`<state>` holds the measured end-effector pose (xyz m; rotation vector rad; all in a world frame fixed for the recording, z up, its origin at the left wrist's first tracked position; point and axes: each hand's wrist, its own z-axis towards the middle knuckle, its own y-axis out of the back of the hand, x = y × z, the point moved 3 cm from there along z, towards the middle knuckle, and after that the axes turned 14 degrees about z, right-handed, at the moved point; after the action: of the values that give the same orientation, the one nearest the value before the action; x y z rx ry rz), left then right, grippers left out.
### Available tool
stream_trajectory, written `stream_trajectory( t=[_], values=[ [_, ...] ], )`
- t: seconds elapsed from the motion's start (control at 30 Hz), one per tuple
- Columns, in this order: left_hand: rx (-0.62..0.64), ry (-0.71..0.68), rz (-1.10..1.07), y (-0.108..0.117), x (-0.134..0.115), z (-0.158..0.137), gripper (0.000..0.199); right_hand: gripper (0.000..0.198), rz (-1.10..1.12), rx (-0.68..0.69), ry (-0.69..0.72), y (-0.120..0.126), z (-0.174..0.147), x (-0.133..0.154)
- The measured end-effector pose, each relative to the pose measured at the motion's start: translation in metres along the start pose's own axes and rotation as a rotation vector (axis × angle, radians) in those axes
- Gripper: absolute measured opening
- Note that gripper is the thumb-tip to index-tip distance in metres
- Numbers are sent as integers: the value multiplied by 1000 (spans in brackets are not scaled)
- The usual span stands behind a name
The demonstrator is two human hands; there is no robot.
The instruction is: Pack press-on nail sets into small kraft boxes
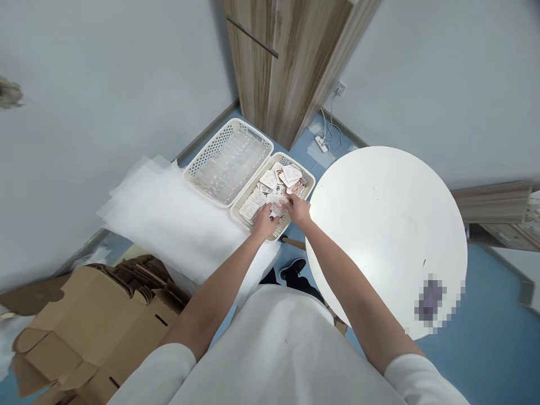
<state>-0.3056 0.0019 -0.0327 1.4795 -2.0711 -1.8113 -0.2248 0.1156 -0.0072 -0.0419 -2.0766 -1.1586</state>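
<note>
Both my hands are over a cream perforated basket (311, 181) heaped with small printed cards (268, 179). My left hand (264, 223) is at the near edge of the heap, its fingers curled against a card. From the right, my right hand (298, 210) closes its thumb and fingers on the edge of the same printed card (277, 203), which lies between the two hands. The fingertips partly cover what is under them. Against this basket stands a second cream basket (190, 170), holding several clear plastic packets (234, 159).
A round white table (379, 208) stands at the right, a blurred-out item on it. White foam sheets (169, 219) spread to the left of the baskets. Flattened cardboard boxes (84, 320) lie lower left. A wooden cabinet (287, 62) and a power strip (320, 144) are behind.
</note>
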Motion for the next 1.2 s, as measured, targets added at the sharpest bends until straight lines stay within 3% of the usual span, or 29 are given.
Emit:
stream_trajectory(
  t=[0.3,0.53,0.67,0.8,1.0,1.2],
  values=[
    [-71,-28,-32,-1,1,-1,45,24,479,-213,19,13,-8,-6],
    [-245,-136,-324,11,-8,-2,38,28,918,-313,-69,27,-23,-11],
    [-109,-135,-625,8,-23,-3,37,28,1156,-225,-140,34,-44,-12],
    [19,-124,-845,0,-43,-11,29,26,1250,-205,-196,43,-69,-23],
    [234,-119,-870,-17,-71,-40,20,28,1294,-235,-232,65,-108,-52],
    [333,-111,-804,-39,-105,-72,21,32,1331,-295,-245,95,-159,-92]
  ],
)
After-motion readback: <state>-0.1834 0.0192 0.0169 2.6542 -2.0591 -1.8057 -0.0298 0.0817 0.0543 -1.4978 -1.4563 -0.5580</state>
